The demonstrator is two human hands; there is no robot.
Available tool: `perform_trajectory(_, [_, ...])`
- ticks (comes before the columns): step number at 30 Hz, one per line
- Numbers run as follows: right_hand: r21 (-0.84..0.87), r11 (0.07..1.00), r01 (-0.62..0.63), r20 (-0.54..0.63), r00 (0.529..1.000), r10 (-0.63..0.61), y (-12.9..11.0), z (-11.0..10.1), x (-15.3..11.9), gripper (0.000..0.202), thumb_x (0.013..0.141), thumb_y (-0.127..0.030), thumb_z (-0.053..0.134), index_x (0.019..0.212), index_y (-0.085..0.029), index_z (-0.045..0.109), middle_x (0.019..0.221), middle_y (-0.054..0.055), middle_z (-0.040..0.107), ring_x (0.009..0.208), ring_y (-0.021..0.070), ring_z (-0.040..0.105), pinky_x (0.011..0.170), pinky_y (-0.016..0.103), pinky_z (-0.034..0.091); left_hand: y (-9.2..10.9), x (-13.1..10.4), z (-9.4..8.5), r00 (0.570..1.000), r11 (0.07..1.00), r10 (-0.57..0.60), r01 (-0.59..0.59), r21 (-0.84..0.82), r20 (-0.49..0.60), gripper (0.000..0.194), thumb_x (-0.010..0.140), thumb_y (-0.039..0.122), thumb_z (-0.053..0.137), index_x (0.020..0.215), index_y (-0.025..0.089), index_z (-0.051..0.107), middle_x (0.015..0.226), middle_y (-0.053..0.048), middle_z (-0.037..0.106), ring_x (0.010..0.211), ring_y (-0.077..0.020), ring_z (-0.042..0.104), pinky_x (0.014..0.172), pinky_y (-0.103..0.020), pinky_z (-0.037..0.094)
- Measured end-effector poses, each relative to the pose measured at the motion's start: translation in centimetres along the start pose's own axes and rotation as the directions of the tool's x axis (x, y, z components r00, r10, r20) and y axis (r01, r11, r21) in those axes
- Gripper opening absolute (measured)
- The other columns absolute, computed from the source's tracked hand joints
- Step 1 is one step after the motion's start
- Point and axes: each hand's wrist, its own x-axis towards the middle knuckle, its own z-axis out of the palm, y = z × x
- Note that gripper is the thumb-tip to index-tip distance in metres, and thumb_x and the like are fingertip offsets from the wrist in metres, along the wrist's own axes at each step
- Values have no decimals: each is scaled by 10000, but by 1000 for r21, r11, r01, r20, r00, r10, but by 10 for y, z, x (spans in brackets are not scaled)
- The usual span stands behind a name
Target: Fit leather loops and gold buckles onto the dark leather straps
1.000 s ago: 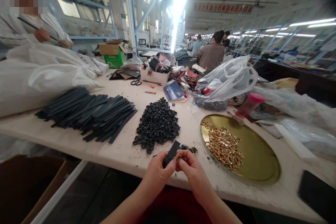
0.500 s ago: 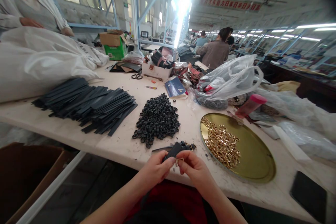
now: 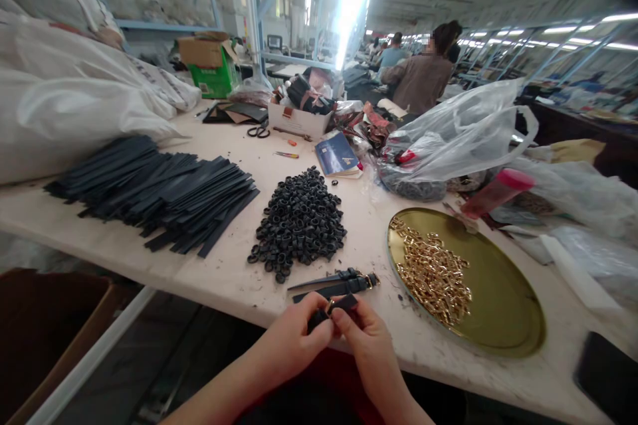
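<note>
- We pinch one dark strap (image 3: 345, 303) between the thumb and fingers of both hands, the left hand (image 3: 305, 327) on its folded part, the right hand (image 3: 363, 327) by its free end.
- A gold buckle (image 3: 329, 306) shows between our fingertips, partly hidden; we judge that this close two-handed grip keeps strap and buckle lined up.
- The strap is at the table's near edge, in the middle, probably because both thumbs work best there.
- Just beyond our hands lie what look like two buckled straps (image 3: 331, 291), buckle ends to the right, perhaps laid alike for neatness.
- To the left is one heap of dark strips (image 3: 199, 196), too overlapped to count, roughly aligned, likely for easy picking.
- In the middle we see one mound of black loops (image 3: 302, 219), dozens at least; one lone loop (image 3: 334, 182) sits apart on the far side.
- To the right, one golden tray (image 3: 513, 309) holds countless loose buckles (image 3: 436, 279), its rim presumably stopping them scattering.
- Farther off are one booklet (image 3: 337, 155) and one pair of scissors (image 3: 258, 132).
</note>
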Motion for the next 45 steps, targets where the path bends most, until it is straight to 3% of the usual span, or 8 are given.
perform_trajectory(11, [-183, 983, 25, -7, 1000, -27, -3, -2, 17, 226, 822, -394, 479, 759, -182, 525, 637, -18, 539, 581, 120, 485, 585, 254, 420, -9, 21, 5, 964, 879, -246, 264, -398, 97, 189, 769, 352, 437, 724, 169, 452, 566, 47, 520, 343, -37, 332, 349, -163, 242])
perform_trajectory(18, [-542, 753, 374, 29, 903, -428, 2, -10, 22, 43, 750, -263, 584, 778, -234, 599, 828, 49, 620, 813, 207, 546, 768, 335, 405, -16, 26, 7, 965, 903, -263, 252, -348, 16, 228, 777, 367, 451, 668, 167, 451, 529, 52, 500, 373, -51, 374, 381, -172, 284])
perform_trajectory(23, [-477, 858, 189, 72, 982, -176, -12, -12, 29, 107, 761, -314, 574, 723, -217, 550, 674, -1, 570, 650, 163, 507, 609, 267, 398, -16, 30, -4, 972, 927, -220, 235, -293, 84, 258, 752, 391, 510, 632, 170, 452, 507, 53, 512, 402, -60, 383, 392, -167, 284])
perform_trajectory(28, [-400, 902, 160, 342, 940, -15, -31, -22, 63, 297, 853, -414, 398, 751, -187, 562, 666, 12, 570, 650, 157, 526, 612, 265, 402, -22, 47, -13, 974, 916, -226, 219, -336, 20, 252, 691, 334, 587, 848, 170, 478, 545, 66, 528, 437, -77, 429, 410, -168, 332])
perform_trajectory(32, [-704, 635, 318, 201, 947, -251, -39, -41, 130, 195, 833, -300, 440, 882, -190, 593, 815, 41, 579, 750, 174, 531, 697, 289, 392, -24, 52, -16, 987, 946, -154, 159, -282, 38, 235, 803, 348, 448, 944, 171, 510, 543, 67, 504, 426, -66, 401, 417, -165, 313])
perform_trajectory(36, [-833, 436, 340, 244, 934, -262, -35, -56, 183, 132, 709, -141, 543, 791, -196, 631, 830, 49, 572, 764, 182, 523, 758, 306, 363, -29, 50, -16, 982, 950, -189, 178, -257, -18, 230, 824, 371, 409, 833, 166, 514, 495, 78, 467, 380, -53, 343, 395, -168, 262])
perform_trajectory(42, [-773, 555, 308, 182, 945, -271, -31, -60, 160, 109, 748, -218, 510, 799, -177, 596, 750, 41, 588, 710, 174, 528, 688, 301, 395, -25, 46, -15, 971, 929, -231, 204, -308, -54, 261, 806, 427, 392, 766, 178, 460, 427, 92, 433, 322, -54, 289, 351, -170, 220])
perform_trajectory(45, [-602, 763, 236, 177, 971, -162, -39, -48, 119, 220, 810, -326, 448, 904, -168, 568, 724, 25, 609, 605, 137, 530, 585, 264, 415, -13, 47, -13, 972, 928, -211, 164, -335, -107, 276, 794, 442, 398, 727, 179, 445, 413, 89, 423, 327, -55, 298, 355, -167, 232])
